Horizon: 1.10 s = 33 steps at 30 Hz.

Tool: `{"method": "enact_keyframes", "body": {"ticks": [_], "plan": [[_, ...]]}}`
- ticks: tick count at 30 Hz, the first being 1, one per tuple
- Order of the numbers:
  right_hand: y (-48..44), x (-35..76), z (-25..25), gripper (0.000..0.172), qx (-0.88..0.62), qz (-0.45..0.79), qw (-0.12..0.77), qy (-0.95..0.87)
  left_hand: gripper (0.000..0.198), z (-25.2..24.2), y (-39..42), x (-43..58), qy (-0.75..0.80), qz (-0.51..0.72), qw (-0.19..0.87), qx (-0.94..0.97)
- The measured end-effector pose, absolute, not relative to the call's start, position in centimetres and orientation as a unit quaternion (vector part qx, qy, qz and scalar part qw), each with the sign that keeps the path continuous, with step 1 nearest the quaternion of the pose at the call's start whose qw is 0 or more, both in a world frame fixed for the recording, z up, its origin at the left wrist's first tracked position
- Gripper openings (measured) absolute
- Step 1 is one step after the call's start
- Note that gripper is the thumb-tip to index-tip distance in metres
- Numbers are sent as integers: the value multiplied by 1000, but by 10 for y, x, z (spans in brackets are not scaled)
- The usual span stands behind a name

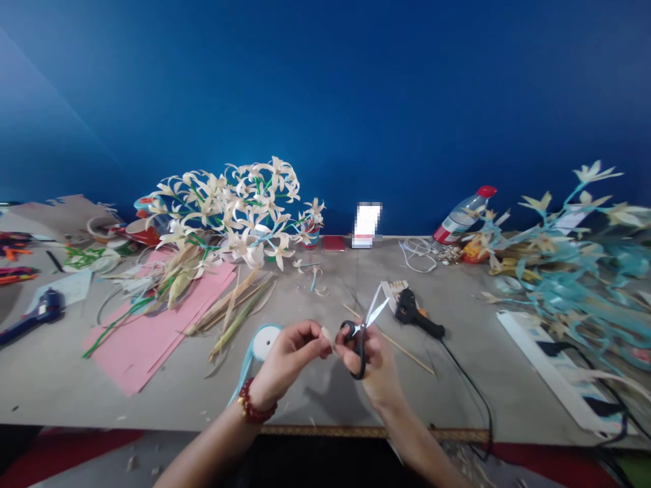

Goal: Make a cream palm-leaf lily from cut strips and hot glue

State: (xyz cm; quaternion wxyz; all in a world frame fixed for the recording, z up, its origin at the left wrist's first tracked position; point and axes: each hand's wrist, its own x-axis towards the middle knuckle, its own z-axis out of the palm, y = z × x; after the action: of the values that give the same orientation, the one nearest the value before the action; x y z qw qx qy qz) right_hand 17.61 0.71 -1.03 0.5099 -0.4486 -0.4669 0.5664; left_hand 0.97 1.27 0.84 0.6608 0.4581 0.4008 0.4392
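Note:
My left hand (291, 354), with a red bead bracelet at its wrist, is closed in a pinch on a small cream petal-like piece (327, 334). Black-handled scissors (362, 330) rest in my right hand (379, 369), their blades spread apart and pointing up and away. The thumb and fingertips of that right hand come close to the lower end of the cream piece; whether they touch it I cannot tell. Just left of my left hand lies a roll of light blue ribbon (265, 343), its loose end trailing toward the table's front edge.
Cream flowers on green stems (244, 210) stand at the back left, above pink sheets (137, 339) and dried husk strips (239, 315). To the right lie a thin stick (407, 352), a black glue gun (420, 315) with its cord, and a white power strip (549, 373). A bottle (462, 213) leans behind.

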Motion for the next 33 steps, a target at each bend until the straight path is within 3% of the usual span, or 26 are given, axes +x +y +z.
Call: {"method": "enact_keyframes", "body": {"ticks": [8, 19, 33], "plan": [[3, 176, -10, 35, -472, 569, 491, -460, 18, 4, 9, 13, 408, 468, 632, 465], [-14, 198, -25, 52, -394, 700, 315, -505, 21, 15, 11, 5, 424, 446, 562, 553], [-11, 197, -22, 50, -406, 688, 307, -518, 19, 18, 12, 1, 432, 429, 509, 609]]}}
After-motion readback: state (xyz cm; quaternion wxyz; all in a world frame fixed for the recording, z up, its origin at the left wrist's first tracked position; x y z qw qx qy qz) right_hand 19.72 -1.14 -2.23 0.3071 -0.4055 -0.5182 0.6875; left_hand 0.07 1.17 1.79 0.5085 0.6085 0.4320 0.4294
